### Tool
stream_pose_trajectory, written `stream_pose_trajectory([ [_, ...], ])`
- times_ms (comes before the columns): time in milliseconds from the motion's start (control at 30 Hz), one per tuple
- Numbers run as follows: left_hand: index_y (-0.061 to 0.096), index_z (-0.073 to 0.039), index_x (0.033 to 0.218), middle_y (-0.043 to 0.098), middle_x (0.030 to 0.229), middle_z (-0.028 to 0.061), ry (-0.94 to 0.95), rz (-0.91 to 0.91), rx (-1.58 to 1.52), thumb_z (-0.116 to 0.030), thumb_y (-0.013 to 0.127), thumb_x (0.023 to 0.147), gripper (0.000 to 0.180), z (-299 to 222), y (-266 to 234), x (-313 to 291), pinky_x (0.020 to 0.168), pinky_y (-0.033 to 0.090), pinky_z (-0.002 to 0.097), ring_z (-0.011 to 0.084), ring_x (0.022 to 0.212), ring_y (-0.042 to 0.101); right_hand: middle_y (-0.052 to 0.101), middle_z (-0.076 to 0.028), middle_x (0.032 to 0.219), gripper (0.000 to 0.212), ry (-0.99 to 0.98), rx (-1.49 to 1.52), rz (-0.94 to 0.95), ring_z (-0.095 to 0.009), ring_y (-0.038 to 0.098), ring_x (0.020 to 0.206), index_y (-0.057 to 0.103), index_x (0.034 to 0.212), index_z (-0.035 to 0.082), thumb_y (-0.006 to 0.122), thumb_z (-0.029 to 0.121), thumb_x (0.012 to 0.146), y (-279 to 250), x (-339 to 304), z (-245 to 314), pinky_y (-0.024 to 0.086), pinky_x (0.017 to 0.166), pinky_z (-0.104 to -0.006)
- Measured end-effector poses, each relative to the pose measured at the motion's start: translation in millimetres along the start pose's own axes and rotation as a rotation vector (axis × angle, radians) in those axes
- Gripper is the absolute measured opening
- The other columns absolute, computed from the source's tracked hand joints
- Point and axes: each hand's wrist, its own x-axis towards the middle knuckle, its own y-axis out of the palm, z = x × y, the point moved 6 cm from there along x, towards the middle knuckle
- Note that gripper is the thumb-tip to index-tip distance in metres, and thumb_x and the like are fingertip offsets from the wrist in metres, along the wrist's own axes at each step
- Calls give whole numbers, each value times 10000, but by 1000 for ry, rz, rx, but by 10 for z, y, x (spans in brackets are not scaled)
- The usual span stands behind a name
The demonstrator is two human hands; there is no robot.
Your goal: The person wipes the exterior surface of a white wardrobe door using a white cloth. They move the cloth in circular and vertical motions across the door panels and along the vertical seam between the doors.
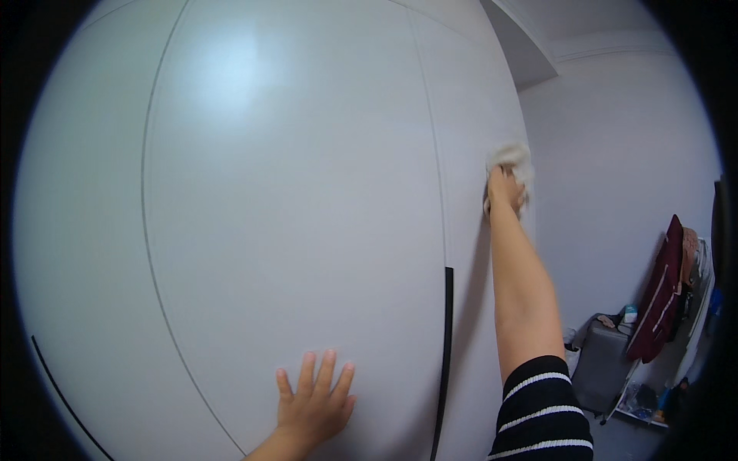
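A tall white wardrobe (307, 192) with flat doors fills most of the view. My right arm, in a black sleeve with white stripes, reaches up to the door at its right end. There my right hand (505, 190) presses a crumpled cream cloth (513, 156) against the door surface, close to the wardrobe's right edge. Lower down, my left hand (315, 399) lies flat on the middle door with its fingers spread and nothing in them. Right of it runs a long black door handle (448, 330).
Another black handle (69, 399) lines the far left door. Beyond the wardrobe's right edge is a pale wall (615, 169). By that wall stand a grey suitcase (607, 361) with small items on top and a white rack (646, 419) hung with clothes, including a dark red garment (657, 307).
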Motion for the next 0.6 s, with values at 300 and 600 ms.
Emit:
stream_pose_trajectory([
  [300, 530, -227, 1327, 415, 1446, 178, -12, 39, 123, -569, 656, 777, 660, -41, -18, 40, 1110, 19, 683, 413, 1406, 286, 702, -147, 775, 311, -994, 395, -44, -335, 646, 797, 725, 742, 36, 635, 334, 735, 25, -757, 1987, 480, 761, -461],
  [600, 489, -229, 1433, 348, 1546, 153, -21, 17, 71, -586, 450, 941, 610, -101, 30, 20, 1175, 4, 594, 396, 1452, 250, 592, -28, 1321, 372, -1996, 717, 126, -302, 532, 1209, 747, 1012, 269, 716, 437, 682, -130, -2329, 2668, 354, 1088, -496],
])
